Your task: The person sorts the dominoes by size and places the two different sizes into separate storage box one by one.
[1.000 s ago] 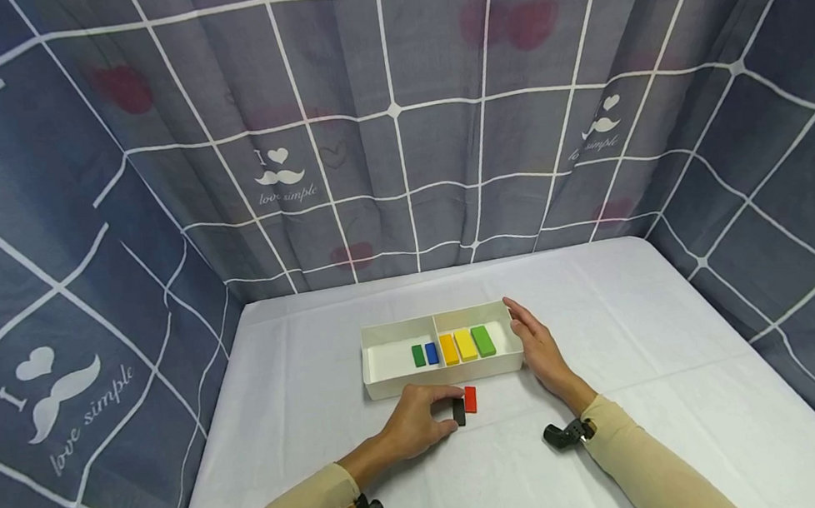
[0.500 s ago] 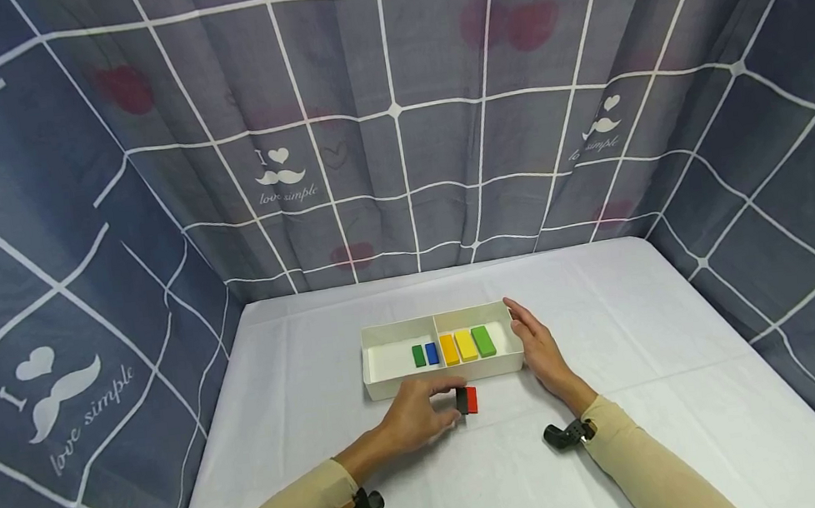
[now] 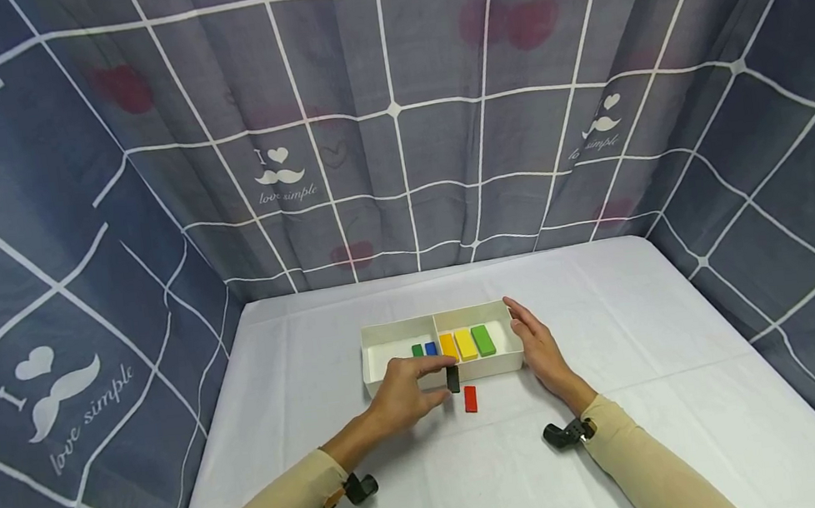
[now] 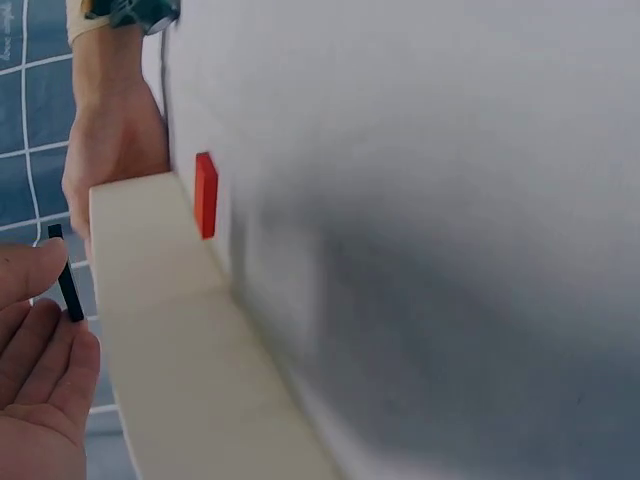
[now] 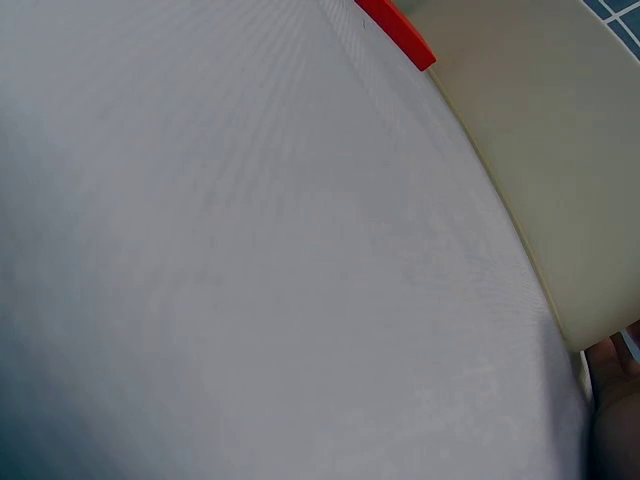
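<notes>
My left hand [image 3: 401,395] pinches a small black block [image 3: 453,379] between thumb and fingers, at the front wall of a white two-part box [image 3: 496,366]. In the left wrist view the black block [image 4: 66,275] stands edge-on between thumb and fingertips, above the level of the box rim. On the cloth just in front of the box lies a red block [image 3: 470,398]. My right hand [image 3: 546,357] rests against the right end of the box with its fingers extended. In the right wrist view the box hides most of that hand [image 5: 615,395].
The box's right compartment holds an orange-yellow block [image 3: 448,343], a yellow block [image 3: 467,345] and a light green block [image 3: 483,341]. In the left one are a dark green block [image 3: 417,350] and a blue block [image 3: 430,349]. A grid-patterned curtain [image 3: 366,158] surrounds the white-covered table [image 3: 301,383].
My left hand picked up the black block from beside the red one and carried it forward to the box's front wall. The right hand and the box stayed put.
</notes>
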A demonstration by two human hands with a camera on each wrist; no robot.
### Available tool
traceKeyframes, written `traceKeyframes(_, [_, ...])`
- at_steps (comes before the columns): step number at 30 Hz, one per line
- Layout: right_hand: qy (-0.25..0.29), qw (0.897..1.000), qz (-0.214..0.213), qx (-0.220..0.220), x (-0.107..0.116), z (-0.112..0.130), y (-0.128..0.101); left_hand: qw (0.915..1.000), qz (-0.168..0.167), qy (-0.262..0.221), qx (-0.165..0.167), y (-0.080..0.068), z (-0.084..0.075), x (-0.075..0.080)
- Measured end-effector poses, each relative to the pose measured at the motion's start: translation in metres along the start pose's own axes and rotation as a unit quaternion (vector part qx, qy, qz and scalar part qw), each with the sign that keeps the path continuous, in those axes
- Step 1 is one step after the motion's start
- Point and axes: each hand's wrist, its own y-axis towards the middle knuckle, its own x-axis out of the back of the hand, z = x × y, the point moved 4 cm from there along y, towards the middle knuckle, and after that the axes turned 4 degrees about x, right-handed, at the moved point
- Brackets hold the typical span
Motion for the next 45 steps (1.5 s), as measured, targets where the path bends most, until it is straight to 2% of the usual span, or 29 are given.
traceKeyframes(11, [-0.001, 1.000, -0.004, -0.010, -0.002, 0.002, 0.001, 0.9992, -0.036, -0.008, 0.015, 0.008, 0.006, 0.029])
traceKeyframes(19, [-0.004, 1.000, 0.008, -0.015, -0.004, 0.036, -0.008, 0.9986, -0.043, -0.001, 0.031, 0.008, 0.015, 0.044])
traceKeyframes(28, [-0.005, 1.000, -0.001, -0.014, -0.003, 0.003, 0.000, 0.9973, -0.060, 0.005, 0.041, 0.008, 0.035, 0.059])
traceKeyframes(38, [0.003, 1.000, -0.004, -0.002, -0.001, 0.002, 0.001, 0.9961, -0.061, -0.001, 0.063, 0.008, 0.057, 0.064])
traceKeyframes(45, [0.009, 1.000, -0.002, 0.000, -0.001, 0.000, 0.001, 0.9960, -0.051, 0.003, 0.073, 0.011, 0.062, 0.063])
